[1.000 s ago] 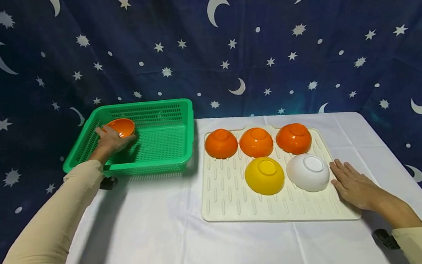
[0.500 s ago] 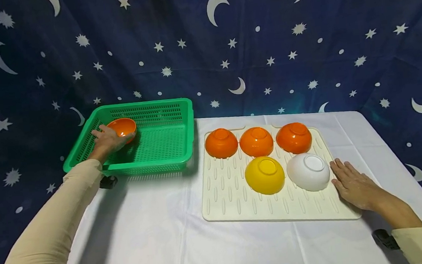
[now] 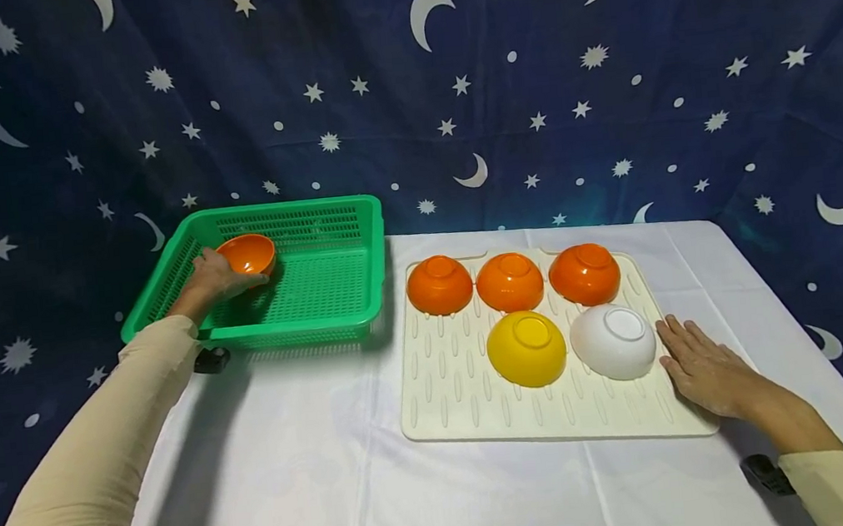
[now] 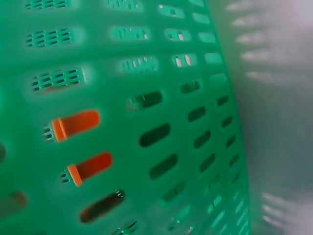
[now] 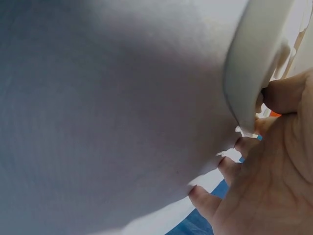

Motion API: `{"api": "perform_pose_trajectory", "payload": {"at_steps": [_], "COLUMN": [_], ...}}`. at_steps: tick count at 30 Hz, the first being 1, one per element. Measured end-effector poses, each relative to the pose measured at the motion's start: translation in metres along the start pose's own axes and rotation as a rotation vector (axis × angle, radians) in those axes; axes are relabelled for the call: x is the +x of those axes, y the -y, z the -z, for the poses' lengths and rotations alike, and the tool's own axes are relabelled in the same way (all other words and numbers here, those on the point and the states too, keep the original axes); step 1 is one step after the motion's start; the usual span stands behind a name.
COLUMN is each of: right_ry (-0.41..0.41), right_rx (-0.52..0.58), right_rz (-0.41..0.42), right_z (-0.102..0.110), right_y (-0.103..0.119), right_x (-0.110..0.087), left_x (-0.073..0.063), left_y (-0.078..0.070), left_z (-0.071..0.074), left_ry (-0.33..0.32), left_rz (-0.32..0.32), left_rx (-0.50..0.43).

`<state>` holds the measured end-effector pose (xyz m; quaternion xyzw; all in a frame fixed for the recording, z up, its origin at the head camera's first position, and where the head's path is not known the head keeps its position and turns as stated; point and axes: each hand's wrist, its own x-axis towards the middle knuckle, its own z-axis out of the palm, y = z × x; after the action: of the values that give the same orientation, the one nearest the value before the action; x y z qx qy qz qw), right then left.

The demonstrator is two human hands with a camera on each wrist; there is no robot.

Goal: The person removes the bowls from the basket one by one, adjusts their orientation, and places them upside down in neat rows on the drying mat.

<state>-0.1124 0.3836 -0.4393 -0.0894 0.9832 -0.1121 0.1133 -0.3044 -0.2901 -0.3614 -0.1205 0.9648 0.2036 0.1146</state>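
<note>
Inside the left part of the green plastic basket [image 3: 334, 296] is an orange bowl [image 3: 249, 251], its hollow side facing up. My left hand [image 3: 210, 279] holds this bowl, thumb along the near side and fingers at the left rim. Through the basket's slots, the left wrist view catches part of the orange bowl [image 4: 80, 123]; the hand is hidden there. My right hand [image 3: 713, 371] rests at the right edge of the cream drying mat [image 3: 465, 414], fingers extended. In the right wrist view, the thumb touches the mat's edge [image 5: 247, 68] beside the white cloth.
Upside down on the mat sit three orange bowls [image 3: 510, 282] in the back row, with a yellow bowl [image 3: 527, 349] and a white bowl [image 3: 613, 342] in front. A white cloth [image 3: 297, 474] covers the table. Behind hangs a dark blue curtain [image 3: 373, 50] with moons and stars.
The orange bowl in the basket has shifted slightly right. The left hand's fingers spread half a second ago and now lie closer at its rim. The right hand has stayed at the mat.
</note>
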Motion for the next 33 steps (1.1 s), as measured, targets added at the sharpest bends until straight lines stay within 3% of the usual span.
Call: {"api": "perform_pose_trajectory", "payload": {"at_steps": [4, 12, 17, 25, 29, 33], "right_ry": [-0.005, -0.024, -0.032, -0.038, -0.016, -0.015], "right_rx": [0.000, -0.031, -0.025, -0.013, 0.013, 0.033], "right_rz": [0.003, 0.010, 0.004, 0.004, 0.003, 0.001], "right_z": [0.000, 0.000, 0.002, 0.000, 0.003, 0.003], "right_y": [0.001, 0.001, 0.001, 0.002, 0.002, -0.001], "right_x": [0.003, 0.005, 0.006, 0.009, 0.006, 0.001], "left_x": [-0.002, -0.008, -0.015, -0.035, -0.057, -0.073], "left_y": [0.002, -0.003, -0.008, -0.016, -0.023, -0.029], "left_z": [0.001, 0.004, 0.004, 0.003, -0.008, -0.018], "left_ry": [-0.059, -0.176, -0.230, -0.293, -0.298, -0.283], "left_rz": [-0.003, -0.006, -0.022, -0.170, -0.228, -0.276], "left_rx": [-0.047, -0.022, -0.086, -0.248, -0.347, -0.380]}}
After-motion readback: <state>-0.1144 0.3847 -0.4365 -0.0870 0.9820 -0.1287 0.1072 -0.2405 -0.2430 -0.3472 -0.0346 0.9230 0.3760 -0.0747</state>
